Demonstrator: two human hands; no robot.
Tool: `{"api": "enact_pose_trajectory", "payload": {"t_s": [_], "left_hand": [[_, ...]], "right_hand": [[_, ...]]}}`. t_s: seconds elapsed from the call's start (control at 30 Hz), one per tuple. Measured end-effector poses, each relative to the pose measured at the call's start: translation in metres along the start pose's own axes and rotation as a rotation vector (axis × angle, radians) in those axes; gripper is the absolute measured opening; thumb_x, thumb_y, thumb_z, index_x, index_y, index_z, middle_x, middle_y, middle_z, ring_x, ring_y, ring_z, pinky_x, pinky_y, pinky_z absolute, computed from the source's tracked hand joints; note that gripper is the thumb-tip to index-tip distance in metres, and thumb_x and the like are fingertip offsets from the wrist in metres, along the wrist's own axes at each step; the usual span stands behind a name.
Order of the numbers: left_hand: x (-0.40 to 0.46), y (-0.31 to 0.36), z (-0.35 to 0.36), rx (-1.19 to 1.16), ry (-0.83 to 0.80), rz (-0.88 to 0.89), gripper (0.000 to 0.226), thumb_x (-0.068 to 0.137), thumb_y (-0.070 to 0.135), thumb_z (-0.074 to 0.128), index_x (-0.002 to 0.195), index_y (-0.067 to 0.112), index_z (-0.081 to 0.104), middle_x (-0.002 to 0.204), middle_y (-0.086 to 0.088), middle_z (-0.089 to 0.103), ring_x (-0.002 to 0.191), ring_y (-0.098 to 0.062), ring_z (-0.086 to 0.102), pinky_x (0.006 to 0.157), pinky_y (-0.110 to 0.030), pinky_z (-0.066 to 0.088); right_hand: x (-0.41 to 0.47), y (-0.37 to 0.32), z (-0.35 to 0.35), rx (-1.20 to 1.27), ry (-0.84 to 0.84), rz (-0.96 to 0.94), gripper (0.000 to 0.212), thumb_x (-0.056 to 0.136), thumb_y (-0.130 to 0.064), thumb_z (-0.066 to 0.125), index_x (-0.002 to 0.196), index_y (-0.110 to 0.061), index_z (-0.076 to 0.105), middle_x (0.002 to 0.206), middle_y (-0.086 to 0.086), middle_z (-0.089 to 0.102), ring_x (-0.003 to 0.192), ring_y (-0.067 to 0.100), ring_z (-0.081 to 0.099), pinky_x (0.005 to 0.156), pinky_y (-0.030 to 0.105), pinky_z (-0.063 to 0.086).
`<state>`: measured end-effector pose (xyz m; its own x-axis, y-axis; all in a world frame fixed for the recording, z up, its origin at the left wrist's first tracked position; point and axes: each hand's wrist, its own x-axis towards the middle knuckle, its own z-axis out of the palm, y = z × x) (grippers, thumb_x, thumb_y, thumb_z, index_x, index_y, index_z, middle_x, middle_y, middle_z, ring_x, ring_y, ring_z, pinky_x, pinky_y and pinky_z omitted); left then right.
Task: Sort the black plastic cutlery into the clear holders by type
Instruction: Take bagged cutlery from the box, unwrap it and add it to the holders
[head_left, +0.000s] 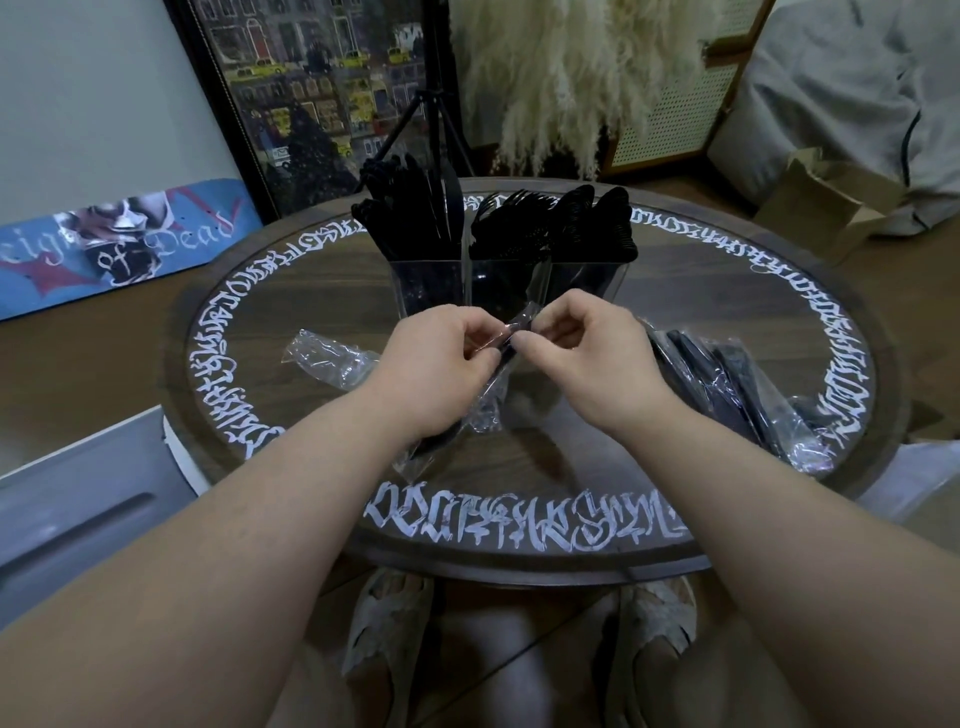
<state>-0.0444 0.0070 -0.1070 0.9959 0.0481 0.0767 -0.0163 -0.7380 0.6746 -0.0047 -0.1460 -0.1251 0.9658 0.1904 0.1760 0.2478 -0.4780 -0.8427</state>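
seen from the head camera i am watching from afar: a person is sitting at a round dark wooden table (311, 270) ringed with white lettering, both bare forearms reaching in over the near edge. the left hand (441, 358) and the right hand (587, 348) are meeting above the middle of the table, each pinching the upper end of a clear plastic wrapper (511, 340) between thumb and curled fingers. inside that wrapper a piece of black cutlery (452, 439) is showing, running down and to the left under the left wrist; i cannot tell whether it is a knife, fork or spoon.

just beyond the hands three clear holders are standing side by side, touching one another. the left holder (426, 283) is carrying black pieces (410, 208) that look like knives, the middle holder (496, 286) is carrying black forks (511, 221) with tines up, and the right holder (592, 283) is carrying black spoons (597, 218) with bowls up.

to the right of the right hand a heap of still-wrapped black cutlery (727, 384) is lying on the table, reaching towards its right rim. to the left of the left hand a crumpled clear wrapper (327, 356) is lying on the wood.

behind the table a framed picture (306, 93), a black tripod (436, 104) and pale pampas grass (566, 78) are standing; an open cardboard box (826, 202) is sitting on the floor at the right, and a printed skateboard deck (119, 244) is leaning at the left.
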Motion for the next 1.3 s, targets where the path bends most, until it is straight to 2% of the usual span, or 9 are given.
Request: {"api": "enact_pose_trajectory", "payload": {"t_s": [0.27,0.4,0.57,0.7,0.87,1.07,1.13,1.23,1.3], "left_hand": [[0.001,-0.001,0.005,-0.022,-0.081,-0.032,0.024,0.078,0.021,0.076,0.089,0.032,0.058,0.076,0.015,0.062,0.067,0.004,0.058,0.071,-0.012,0.047],[0.002,-0.001,0.003,0.042,-0.073,-0.056,0.018,0.086,0.018,0.063,0.08,0.033,0.055,0.075,0.012,0.061,0.074,-0.008,0.058,0.074,-0.025,0.047],[0.002,0.001,0.004,0.081,-0.135,-0.04,0.015,0.094,0.013,0.049,0.089,0.027,0.052,0.075,0.006,0.066,0.067,-0.007,0.057,0.066,-0.026,0.041],[0.003,-0.003,0.0,0.154,-0.146,-0.031,0.014,0.097,0.016,0.047,0.104,0.023,0.056,0.086,0.005,0.065,0.081,-0.013,0.06,0.07,-0.027,0.043],[0.003,-0.006,-0.001,0.143,-0.168,-0.043,0.016,0.098,0.015,0.046,0.105,0.023,0.059,0.082,0.005,0.066,0.066,-0.008,0.055,0.055,-0.02,0.037],[0.005,-0.012,-0.004,0.2,-0.077,-0.132,0.019,0.096,0.016,0.048,0.108,0.02,0.061,0.091,0.0,0.07,0.084,-0.019,0.061,0.073,-0.029,0.046],[0.005,-0.012,-0.003,0.205,-0.076,-0.141,0.017,0.095,0.017,0.049,0.107,0.021,0.062,0.089,0.002,0.069,0.083,-0.016,0.061,0.072,-0.027,0.043],[0.005,-0.01,-0.001,0.206,-0.089,-0.125,0.015,0.094,0.018,0.051,0.103,0.023,0.062,0.087,0.004,0.069,0.074,-0.012,0.058,0.061,-0.022,0.038],[0.005,-0.007,-0.001,0.195,-0.078,-0.12,0.014,0.094,0.019,0.052,0.102,0.024,0.062,0.088,0.004,0.069,0.075,-0.013,0.06,0.062,-0.023,0.04]], "right_hand": [[0.004,-0.004,0.003,-0.141,0.07,0.025,0.015,0.08,-0.019,0.068,0.067,-0.023,0.061,0.064,-0.009,0.063,0.064,0.008,0.058,0.065,0.024,0.047],[0.006,-0.004,-0.004,-0.094,0.008,0.021,0.019,0.077,-0.012,0.066,0.066,-0.025,0.059,0.063,-0.008,0.062,0.061,0.008,0.056,0.064,0.026,0.048],[0.008,-0.007,-0.01,-0.043,-0.058,0.055,0.013,0.074,-0.006,0.064,0.067,-0.018,0.064,0.06,-0.004,0.06,0.054,0.005,0.05,0.055,0.017,0.042],[0.01,-0.004,-0.019,-0.059,-0.082,0.063,0.012,0.072,-0.006,0.065,0.067,-0.016,0.066,0.058,-0.006,0.057,0.047,0.0,0.047,0.05,0.012,0.038],[0.012,0.002,-0.023,-0.126,-0.052,0.053,0.011,0.078,-0.01,0.064,0.076,-0.021,0.068,0.063,-0.012,0.06,0.054,-0.004,0.051,0.056,0.007,0.039],[0.014,-0.003,-0.034,-0.016,0.315,0.034,0.01,0.079,-0.014,0.064,0.075,-0.024,0.065,0.066,-0.013,0.06,0.061,-0.001,0.052,0.064,0.015,0.042],[0.007,-0.009,-0.031,-0.047,0.23,-0.112,0.015,0.08,-0.012,0.064,0.074,-0.025,0.067,0.065,-0.016,0.062,0.061,-0.003,0.054,0.064,0.012,0.043],[-0.003,-0.012,-0.013,-0.203,-0.051,-0.15,0.014,0.088,-0.016,0.062,0.092,-0.024,0.073,0.076,-0.016,0.066,0.071,-0.002,0.059,0.07,0.01,0.044],[-0.005,-0.013,-0.009,-0.238,-0.033,-0.152,0.018,0.092,-0.018,0.058,0.1,-0.023,0.073,0.081,-0.013,0.067,0.074,0.001,0.06,0.073,0.014,0.045]]}}
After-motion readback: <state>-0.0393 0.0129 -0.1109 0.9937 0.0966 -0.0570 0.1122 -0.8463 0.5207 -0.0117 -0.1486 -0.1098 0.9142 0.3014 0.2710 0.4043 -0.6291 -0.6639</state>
